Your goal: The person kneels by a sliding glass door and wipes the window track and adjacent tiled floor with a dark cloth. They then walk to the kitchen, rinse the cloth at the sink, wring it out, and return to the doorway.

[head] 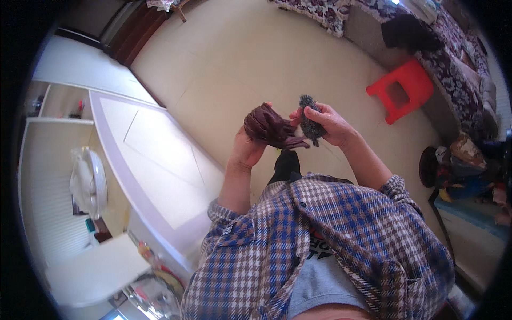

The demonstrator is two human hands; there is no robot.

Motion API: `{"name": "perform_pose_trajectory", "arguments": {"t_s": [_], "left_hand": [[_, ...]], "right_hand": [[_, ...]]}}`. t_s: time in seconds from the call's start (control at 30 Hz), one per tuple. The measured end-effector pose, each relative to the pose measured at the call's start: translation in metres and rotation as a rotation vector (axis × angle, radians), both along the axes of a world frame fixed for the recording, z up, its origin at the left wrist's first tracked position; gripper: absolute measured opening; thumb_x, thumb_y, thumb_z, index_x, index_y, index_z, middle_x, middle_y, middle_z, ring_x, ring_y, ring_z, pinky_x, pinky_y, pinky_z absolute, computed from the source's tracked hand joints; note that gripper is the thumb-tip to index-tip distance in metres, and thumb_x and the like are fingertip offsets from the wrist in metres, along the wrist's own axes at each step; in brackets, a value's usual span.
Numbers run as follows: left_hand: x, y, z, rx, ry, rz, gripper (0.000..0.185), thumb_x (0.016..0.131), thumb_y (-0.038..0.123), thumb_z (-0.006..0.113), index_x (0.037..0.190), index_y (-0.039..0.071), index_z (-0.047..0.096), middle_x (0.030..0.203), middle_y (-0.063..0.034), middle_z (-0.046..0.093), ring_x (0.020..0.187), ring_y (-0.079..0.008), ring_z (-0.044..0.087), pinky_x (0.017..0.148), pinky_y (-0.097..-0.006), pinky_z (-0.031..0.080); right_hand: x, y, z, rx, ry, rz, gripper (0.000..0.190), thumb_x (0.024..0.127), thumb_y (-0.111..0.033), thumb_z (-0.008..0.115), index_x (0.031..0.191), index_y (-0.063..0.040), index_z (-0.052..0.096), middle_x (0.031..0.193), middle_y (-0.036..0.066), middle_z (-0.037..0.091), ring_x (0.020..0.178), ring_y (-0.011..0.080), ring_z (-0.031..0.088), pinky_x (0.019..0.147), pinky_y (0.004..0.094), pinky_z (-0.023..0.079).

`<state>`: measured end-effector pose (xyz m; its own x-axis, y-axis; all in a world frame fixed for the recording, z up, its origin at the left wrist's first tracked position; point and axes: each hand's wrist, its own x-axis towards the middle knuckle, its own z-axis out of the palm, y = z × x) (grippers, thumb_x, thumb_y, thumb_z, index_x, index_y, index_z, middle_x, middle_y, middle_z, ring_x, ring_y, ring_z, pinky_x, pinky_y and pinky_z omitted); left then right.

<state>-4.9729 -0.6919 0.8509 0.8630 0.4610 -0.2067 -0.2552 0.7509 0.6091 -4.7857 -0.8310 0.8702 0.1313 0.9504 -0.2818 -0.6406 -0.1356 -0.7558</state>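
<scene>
My left hand (249,149) grips a bunched dark maroon cloth (267,127) from below, and loose folds of it trail toward the right. My right hand (331,123) pinches a fuzzy dark grey pad (311,125) between thumb and fingers; it looks like a scouring pad, though I cannot tell its exact material. The two things are held close together at waist height, over the tiled floor (224,60). Whether the cloth's trailing end touches the right fingers is hard to tell. A dark shoe or trouser leg (285,165) shows just below the cloth.
To the left runs a white-topped counter or cabinet (160,140) with open shelves holding a stack of white dishes (96,184). A red plastic stool (404,91) stands by a sofa with a floral cover (452,80). Various objects crowd a low blue-topped surface (468,214) at right.
</scene>
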Motion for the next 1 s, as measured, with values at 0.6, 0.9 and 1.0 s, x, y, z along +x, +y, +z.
{"name": "perform_pose_trajectory", "arguments": {"t_s": [0.6, 0.9, 1.0], "left_hand": [[0.295, 0.377, 0.023, -0.089, -0.050, -0.146, 0.046, 0.098, 0.031, 0.035, 0.134, 0.004, 0.040, 0.130, -0.0103, 0.050, 0.120, -0.0234, 0.048, 0.102, -0.0378, 0.039], [0.389, 0.580, 0.036, -0.239, -0.073, -0.215, 0.048, 0.096, 0.029, 0.033, 0.133, -0.001, 0.042, 0.133, -0.0130, 0.049, 0.123, -0.0267, 0.047, 0.104, -0.0451, 0.035], [0.416, 0.622, 0.029, -0.209, -0.090, -0.190, 0.051, 0.097, 0.033, 0.031, 0.133, -0.002, 0.042, 0.129, -0.0137, 0.053, 0.121, -0.0265, 0.049, 0.101, -0.0447, 0.038]], "right_hand": [[0.281, 0.363, 0.014, 0.009, -0.221, 0.143, 0.039, 0.073, -0.024, 0.077, 0.103, -0.002, 0.065, 0.088, 0.001, 0.062, 0.080, 0.0103, 0.057, 0.075, 0.0245, 0.046], [0.472, 0.574, 0.042, 0.382, 0.229, -0.005, 0.040, 0.089, -0.032, 0.059, 0.107, 0.004, 0.060, 0.097, 0.010, 0.065, 0.087, 0.0175, 0.064, 0.080, 0.0293, 0.051], [0.511, 0.640, 0.038, 0.347, 0.407, -0.037, 0.044, 0.091, -0.036, 0.055, 0.108, 0.004, 0.059, 0.099, 0.012, 0.065, 0.089, 0.0205, 0.064, 0.082, 0.0318, 0.052]]}}
